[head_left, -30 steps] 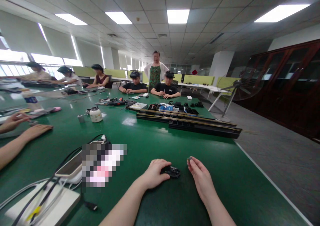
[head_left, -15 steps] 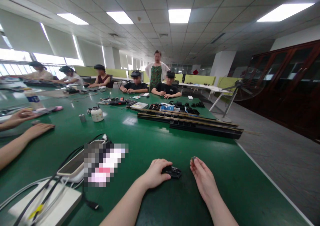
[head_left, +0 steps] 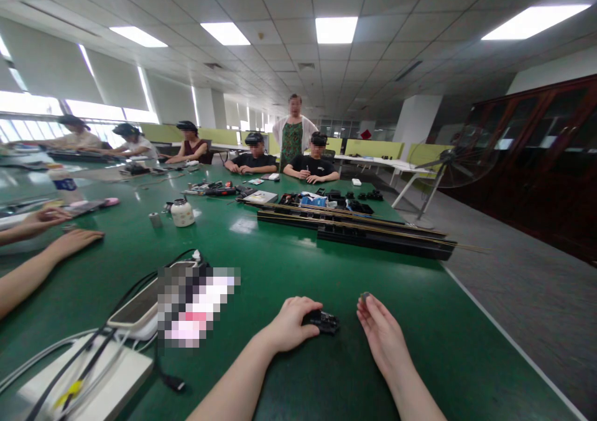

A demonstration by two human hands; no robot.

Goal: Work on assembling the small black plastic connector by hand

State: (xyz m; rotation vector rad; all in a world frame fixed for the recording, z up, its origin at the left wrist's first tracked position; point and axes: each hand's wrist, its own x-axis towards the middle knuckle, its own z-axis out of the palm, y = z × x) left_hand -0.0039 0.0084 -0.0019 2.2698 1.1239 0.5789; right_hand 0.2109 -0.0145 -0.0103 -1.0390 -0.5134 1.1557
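My left hand (head_left: 293, 324) is closed around the near end of a small black part (head_left: 324, 322) with an uneven, open-looking top, resting on the green table (head_left: 261, 265). Thumb and fingers grip it from both sides; my palm hides its left end. To the right, apart from that part, my right hand (head_left: 380, 331) pinches a tiny greyish piece (head_left: 364, 297) at its fingertips. What kind of piece it is, I cannot make out.
Left of my arms lie a phone-like device (head_left: 142, 303), cables and a white box (head_left: 93, 377). Long black rails (head_left: 387, 240) with thin brass-coloured rods lie ahead. A white jar (head_left: 181, 212) stands farther off. A co-worker's hands (head_left: 74, 240) rest at the left.
My right hand has shifted very slightly right, and the tiny piece in its fingertips has turned a little. My left hand keeps its hold on the black part.
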